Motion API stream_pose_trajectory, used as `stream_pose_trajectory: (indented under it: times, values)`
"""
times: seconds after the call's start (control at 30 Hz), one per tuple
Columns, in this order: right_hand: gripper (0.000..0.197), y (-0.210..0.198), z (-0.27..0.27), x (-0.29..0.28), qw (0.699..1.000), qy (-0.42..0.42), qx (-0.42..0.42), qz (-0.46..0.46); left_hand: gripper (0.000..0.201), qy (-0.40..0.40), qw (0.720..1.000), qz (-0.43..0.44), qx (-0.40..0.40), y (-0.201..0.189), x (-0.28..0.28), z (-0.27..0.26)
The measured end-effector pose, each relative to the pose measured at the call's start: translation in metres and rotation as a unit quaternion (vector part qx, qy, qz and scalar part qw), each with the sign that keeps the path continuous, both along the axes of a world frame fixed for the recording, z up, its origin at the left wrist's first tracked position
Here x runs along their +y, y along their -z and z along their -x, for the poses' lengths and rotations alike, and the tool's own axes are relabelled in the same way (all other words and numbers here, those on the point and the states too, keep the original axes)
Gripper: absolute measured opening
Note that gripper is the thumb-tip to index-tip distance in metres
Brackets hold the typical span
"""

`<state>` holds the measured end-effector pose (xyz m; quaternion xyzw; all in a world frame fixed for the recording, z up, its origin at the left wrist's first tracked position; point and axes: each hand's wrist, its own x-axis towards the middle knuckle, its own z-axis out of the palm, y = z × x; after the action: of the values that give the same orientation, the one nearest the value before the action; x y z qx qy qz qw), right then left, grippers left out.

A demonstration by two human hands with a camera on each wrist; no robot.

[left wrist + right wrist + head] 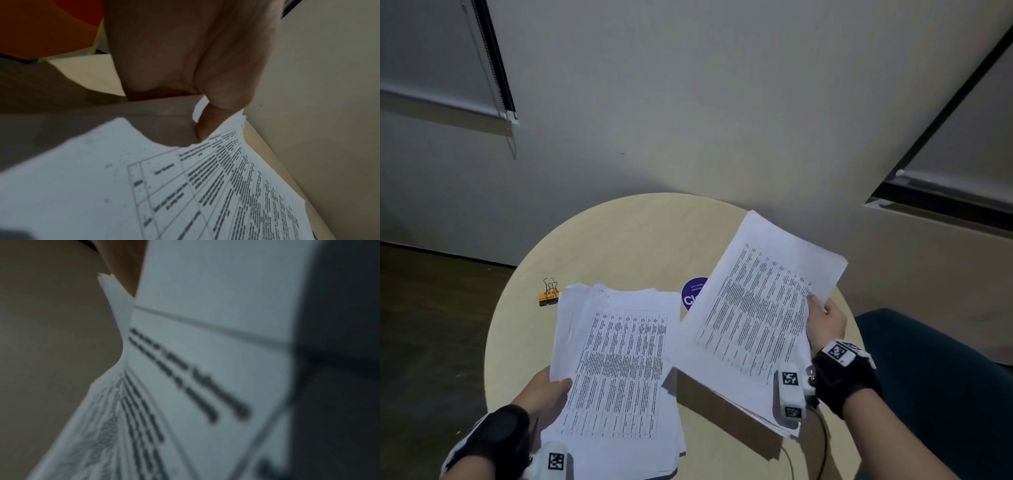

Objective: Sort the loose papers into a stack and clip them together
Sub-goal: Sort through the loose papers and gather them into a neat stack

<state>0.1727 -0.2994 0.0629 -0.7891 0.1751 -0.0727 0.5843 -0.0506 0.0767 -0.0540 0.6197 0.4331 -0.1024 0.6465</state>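
Two bundles of printed white papers hang above a round beige table (626, 240). My left hand (544, 390) grips the left bundle (619, 370) at its left edge, thumb on top; the left wrist view shows that thumb (207, 125) pressed on the printed sheet (185, 194). My right hand (825, 322) holds the right bundle (760, 308) at its right edge, tilted up to the right. The right wrist view is filled by blurred paper (195, 369). An orange binder clip (548, 295) with wire handles lies on the table left of the papers.
A round purple sticker (693, 294) on the table peeks out between the bundles. A dark teal seat (935, 377) stands at the right. Dark floor lies to the left, a pale wall with window blinds behind. A thin black cable (823, 442) hangs from my right wrist.
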Motion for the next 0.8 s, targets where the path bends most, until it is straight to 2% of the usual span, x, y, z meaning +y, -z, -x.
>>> stream_pose_trajectory:
  times: [0.1, 0.2, 0.33, 0.43, 0.5, 0.67, 0.77, 0.8]
  values:
    - [0.034, 0.014, 0.006, 0.015, 0.999, -0.022, 0.016, 0.023, 0.033, 0.005, 1.0, 0.01, 0.017, 0.002, 0.0, 0.002]
    - [0.043, 0.042, 0.021, 0.039, 0.993, -0.076, 0.078, 0.052, 0.025, 0.008, 1.0, -0.017, 0.025, -0.004, -0.002, 0.003]
    - [0.017, 0.065, 0.055, 0.075, 0.979, -0.154, 0.119, 0.063, 0.025, 0.007, 1.0, -0.02, 0.012, -0.008, -0.005, 0.005]
    - [0.029, 0.09, 0.077, 0.09, 0.955, -0.208, 0.195, 0.077, 0.03, 0.005, 1.0, 0.002, -0.002, -0.001, -0.001, 0.005]
    - [0.032, 0.103, 0.085, 0.088, 0.938, -0.23, 0.233, 0.116, 0.027, -0.005, 1.0, 0.012, -0.021, 0.0, -0.002, 0.005]
    - [0.031, 0.109, 0.076, 0.064, 0.93, -0.236, 0.244, 0.142, 0.036, -0.014, 0.999, 0.0, -0.035, 0.009, 0.001, 0.005]
    - [0.005, 0.1, 0.065, 0.042, 0.935, -0.237, 0.229, 0.128, 0.034, -0.001, 0.999, -0.035, -0.032, 0.013, 0.002, 0.004]
    - [0.013, 0.1, 0.061, 0.034, 0.94, -0.228, 0.223, 0.122, 0.031, 0.006, 0.998, -0.046, -0.032, 0.012, 0.002, 0.004]
